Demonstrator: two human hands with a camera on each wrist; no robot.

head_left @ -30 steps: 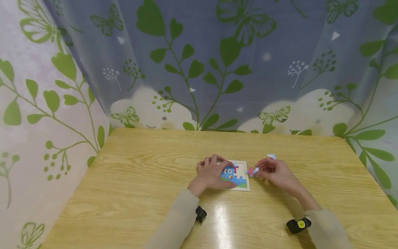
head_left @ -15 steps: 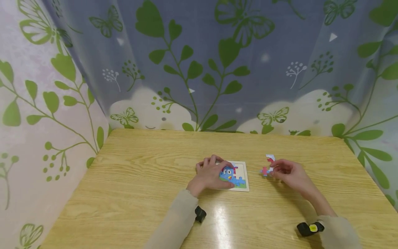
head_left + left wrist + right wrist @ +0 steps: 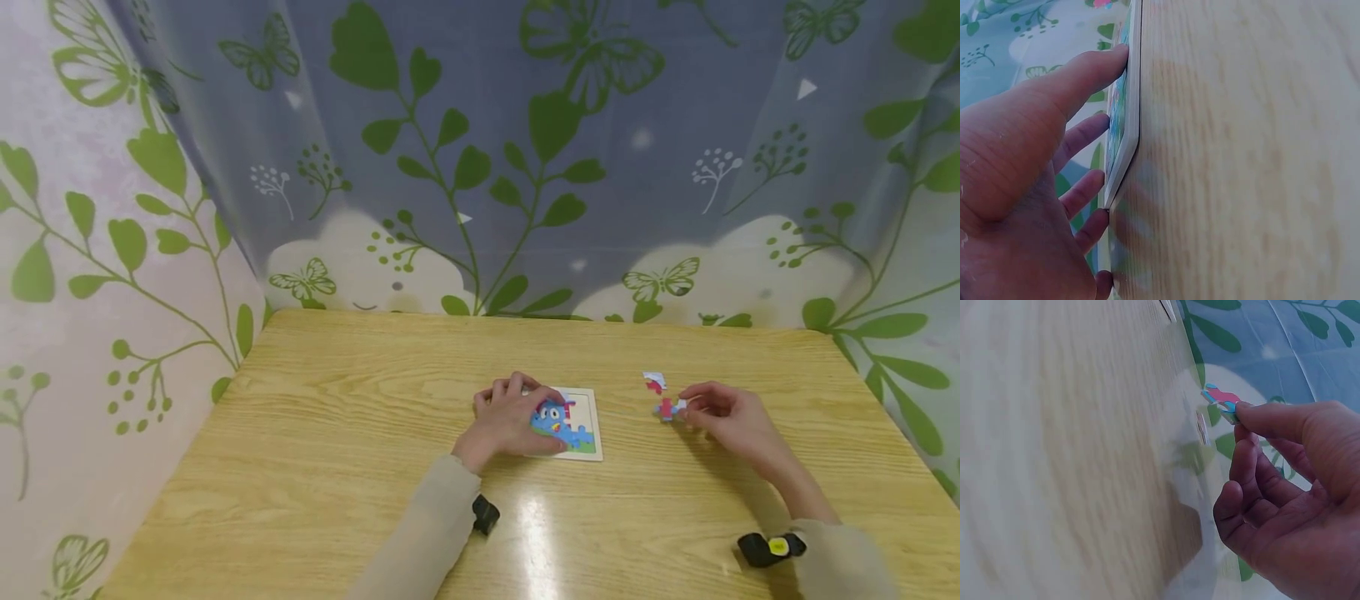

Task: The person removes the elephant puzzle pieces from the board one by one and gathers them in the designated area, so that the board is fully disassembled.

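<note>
Right wrist view: the right hand (image 3: 1291, 487) pinches a puzzle piece (image 3: 1220, 395) above the wood-grain table (image 3: 337, 400); the left hand (image 3: 504, 421), fingers spread, touches the puzzle board (image 3: 597, 425). Leaf-patterned cloth (image 3: 495, 125) hangs beyond. A second ago the piece was nearer the board.

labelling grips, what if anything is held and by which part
The right hand pinches a puzzle piece by its right end; the left hand rests on the puzzle board.

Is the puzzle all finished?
No, the puzzle has a bare gap, and the right hand pinches a loose piece.
</note>
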